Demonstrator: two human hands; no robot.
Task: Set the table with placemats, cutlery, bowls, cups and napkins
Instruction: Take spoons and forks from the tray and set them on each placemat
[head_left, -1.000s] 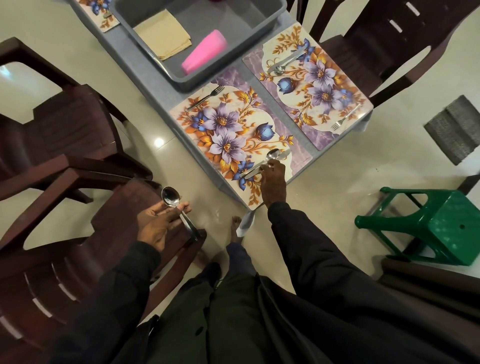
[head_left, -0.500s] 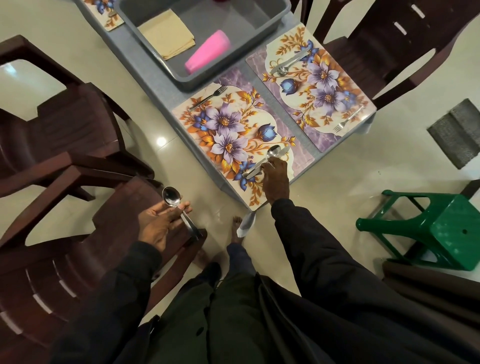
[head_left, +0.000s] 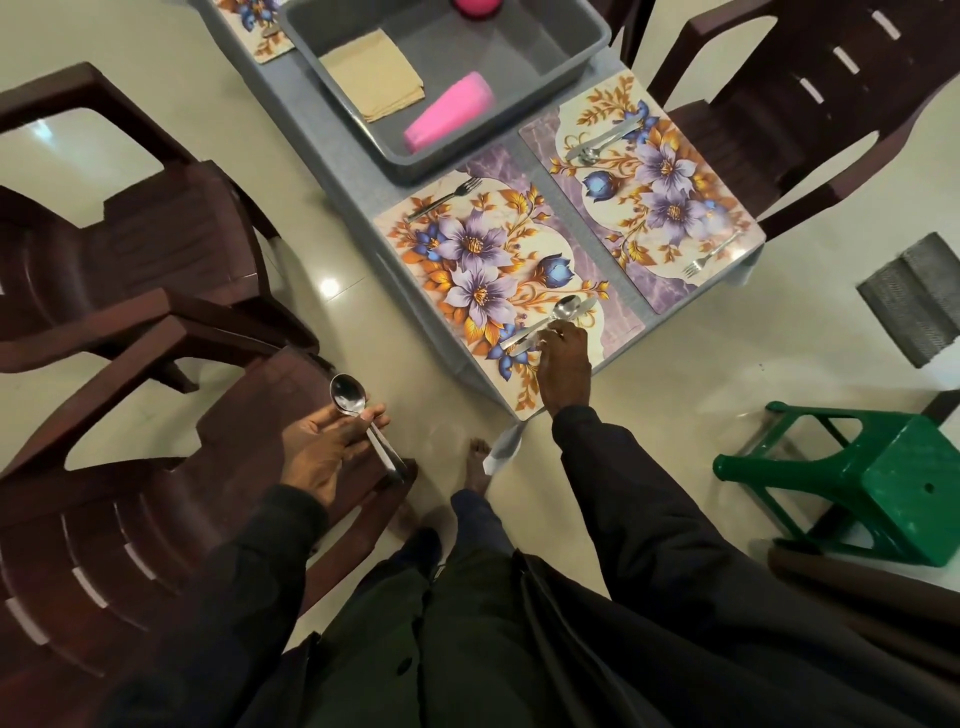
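A person's right hand (head_left: 563, 364), near the picture's centre, pinches with bunched fingertips the handle of a spoon (head_left: 566, 308). The spoon lies beside a knife (head_left: 519, 339) at 5 o'clock on the near floral placemat (head_left: 483, 270). The left hand (head_left: 322, 447), at 8 o'clock, grips a second spoon (head_left: 347, 397) in curled fingers.

Right hand (head_left: 563, 364) pinches spoon (head_left: 565, 310) on near placemat (head_left: 467, 270); left hand (head_left: 322, 452) holds second spoon (head_left: 349, 397)

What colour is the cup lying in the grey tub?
Pink; the cup lies on its side in the tub, clearest in the head view.
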